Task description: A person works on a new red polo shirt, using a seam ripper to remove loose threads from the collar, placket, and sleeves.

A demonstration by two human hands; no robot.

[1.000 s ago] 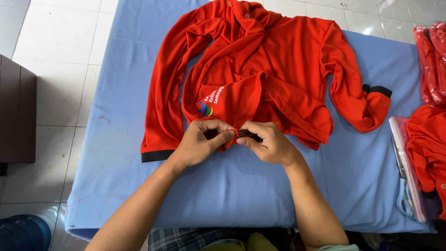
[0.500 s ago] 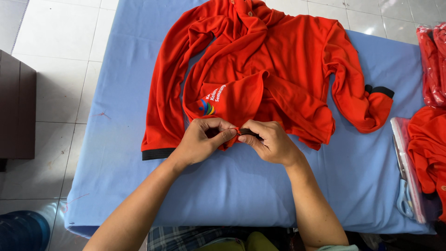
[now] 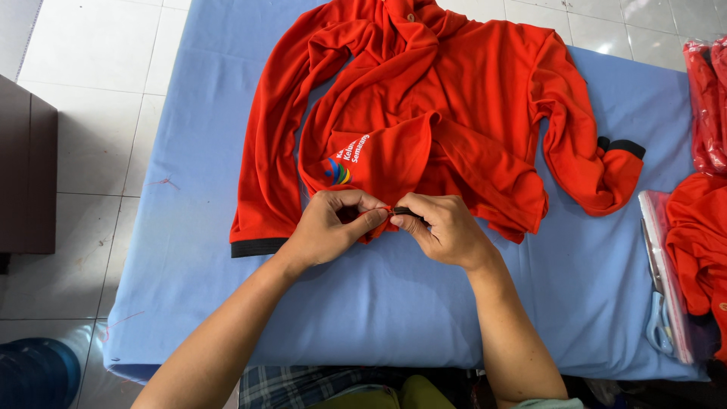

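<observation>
Left hand [image 3: 329, 227] and right hand [image 3: 447, 227], both pinched closed on the lower hem of a red long-sleeved shirt [image 3: 454, 113] spread at frame centre on the blue table [image 3: 189, 250]; scissors [image 3: 657, 318] lie at lower right.

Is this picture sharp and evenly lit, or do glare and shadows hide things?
Head view: sharp and evenly lit; only soft shadows under both hands, left hand and right hand, on the red shirt; no glare on the blue table.
</observation>
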